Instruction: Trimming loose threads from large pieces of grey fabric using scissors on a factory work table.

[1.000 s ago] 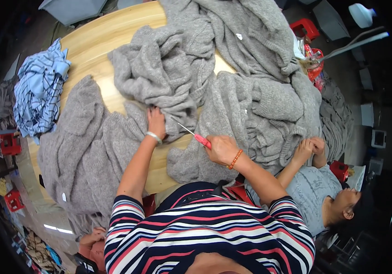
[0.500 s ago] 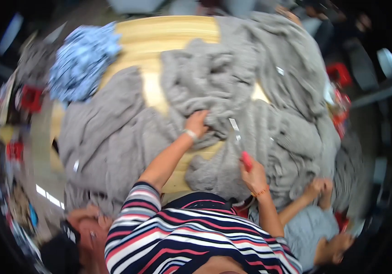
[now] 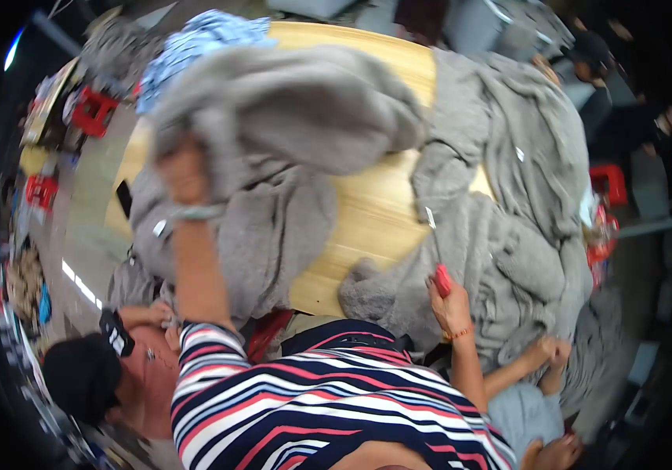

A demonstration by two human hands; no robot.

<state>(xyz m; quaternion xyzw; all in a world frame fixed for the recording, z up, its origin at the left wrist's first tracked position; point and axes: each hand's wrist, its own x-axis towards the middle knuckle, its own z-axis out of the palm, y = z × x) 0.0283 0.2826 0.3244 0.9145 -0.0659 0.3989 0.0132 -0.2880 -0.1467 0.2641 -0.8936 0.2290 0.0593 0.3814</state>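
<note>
My left hand, blurred by motion, holds one end of a grey plush cloth. The cloth is lifted and swung out over the table's left and middle, its outline smeared. In my right hand is a red-handled tool with a thin metal shaft pointing away from me; its exact kind is unclear. Its pale tip lies over another grey plush cloth on the right side. Under my left forearm, a further grey plush piece is spread on the table's left.
The pale wooden table curves around in front of me. A blue cloth heap sits at its far left. Co-workers sit close on both sides: one in a black cap, another in a grey top. Red stools stand beyond.
My left hand has pulled the crumpled grey cloth from the middle up and to the left. My right hand still holds the red-handled tool in nearly the same place. The view has shifted slightly.
</note>
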